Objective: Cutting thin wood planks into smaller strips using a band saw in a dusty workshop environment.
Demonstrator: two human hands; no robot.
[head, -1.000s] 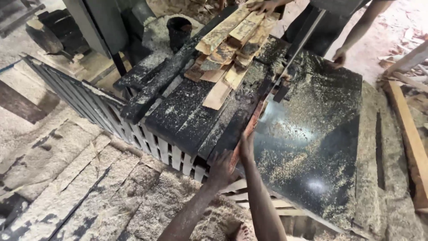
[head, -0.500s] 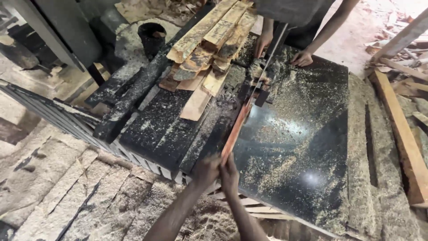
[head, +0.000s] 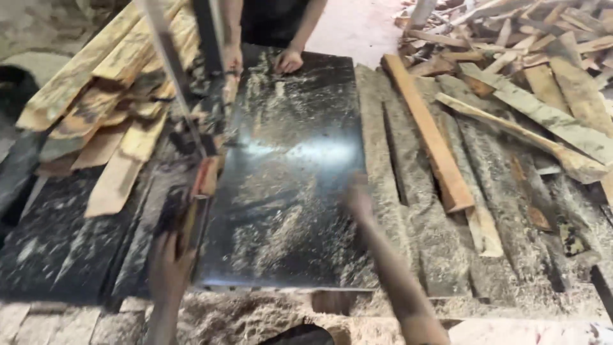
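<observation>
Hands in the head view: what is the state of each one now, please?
Left hand: on the near end of the wooden strip at the saw blade; grip blurred, cannot be told.
Right hand: over the dark table, blurred, holding nothing visible.

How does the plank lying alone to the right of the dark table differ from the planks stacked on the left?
The single plank lies alone on sawdust-covered boards, reddish-brown and evenly cut. The stacked planks overlap in a heap, paler yellow with dark, rough patches. The left hand is nearer the stack and the right hand nearer the single plank. Both are long sawn wood.
</observation>
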